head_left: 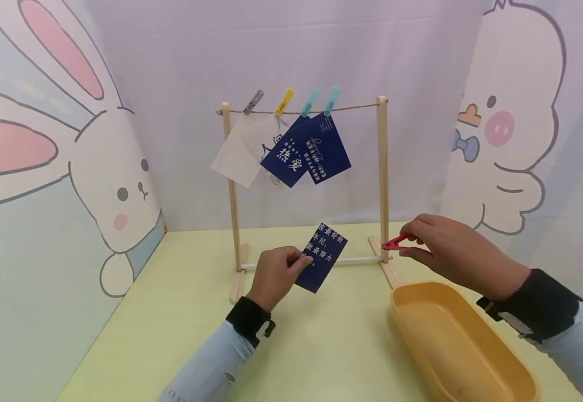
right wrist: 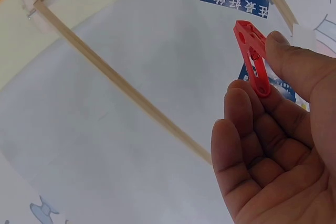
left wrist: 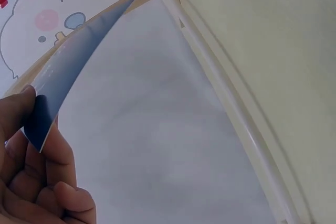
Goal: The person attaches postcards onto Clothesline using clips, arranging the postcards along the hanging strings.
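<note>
My left hand (head_left: 277, 274) pinches a dark blue card (head_left: 323, 254) with white Chinese characters between thumb and fingers, in front of the wooden rack. The left wrist view shows this card (left wrist: 79, 61) slightly curved, its lower corner under the thumb. To the right, my right hand (head_left: 439, 245) holds a red clothespin (head_left: 394, 243) by its handle end, with the tip pointing left near the right post. In the right wrist view the clothespin (right wrist: 252, 59) sits between thumb and fingers. Above, a string (head_left: 356, 107) carries blue cards (head_left: 291, 159) and pale cards (head_left: 238, 156).
Grey (head_left: 253, 102), yellow (head_left: 284, 102) and light blue clothespins (head_left: 331, 101) grip the hanging cards. The wooden rack's right post (head_left: 382, 178) stands behind my right hand. A yellow tray (head_left: 417, 340) lies at the front right on the pale green table (head_left: 321, 346).
</note>
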Available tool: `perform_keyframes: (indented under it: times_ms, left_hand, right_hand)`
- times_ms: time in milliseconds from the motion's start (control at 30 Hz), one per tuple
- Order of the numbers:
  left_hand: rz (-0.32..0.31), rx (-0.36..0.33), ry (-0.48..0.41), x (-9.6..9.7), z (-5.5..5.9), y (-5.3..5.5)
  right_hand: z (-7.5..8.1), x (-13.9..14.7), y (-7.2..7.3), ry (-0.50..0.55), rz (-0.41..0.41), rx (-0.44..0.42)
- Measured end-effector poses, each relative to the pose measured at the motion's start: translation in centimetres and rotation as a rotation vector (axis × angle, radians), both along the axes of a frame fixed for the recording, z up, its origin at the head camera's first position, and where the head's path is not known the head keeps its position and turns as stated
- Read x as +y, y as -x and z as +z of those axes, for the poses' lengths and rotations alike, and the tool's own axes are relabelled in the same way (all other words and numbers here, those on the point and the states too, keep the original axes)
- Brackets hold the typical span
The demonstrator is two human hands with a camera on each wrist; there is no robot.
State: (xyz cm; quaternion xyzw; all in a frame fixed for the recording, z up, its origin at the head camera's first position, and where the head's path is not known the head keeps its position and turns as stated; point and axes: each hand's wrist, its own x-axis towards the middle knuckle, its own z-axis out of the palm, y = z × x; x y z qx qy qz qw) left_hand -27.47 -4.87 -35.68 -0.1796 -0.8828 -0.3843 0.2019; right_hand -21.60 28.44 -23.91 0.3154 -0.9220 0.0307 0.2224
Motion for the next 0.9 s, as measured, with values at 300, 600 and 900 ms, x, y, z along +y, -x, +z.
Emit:
perform_keyframes:
  times_ms: [300,600,900]
  left_hand:
    - [0.046,0.046,0.061,0.7,1.3,0.6]
    - [0.053,0.091,0.073,1.7,3.0,1.3]
    - [0.043,0.129,0.099,2.5,4.4,1.6]
  right_hand:
    - [1.2,-0.3,0.6,-0.002,0.027,0.028]
    - [2.7,-0.6,0.9,-0.025,0.034,0.057]
    - [3.6,-0.8,1.3,-0.058,0.012,0.06]
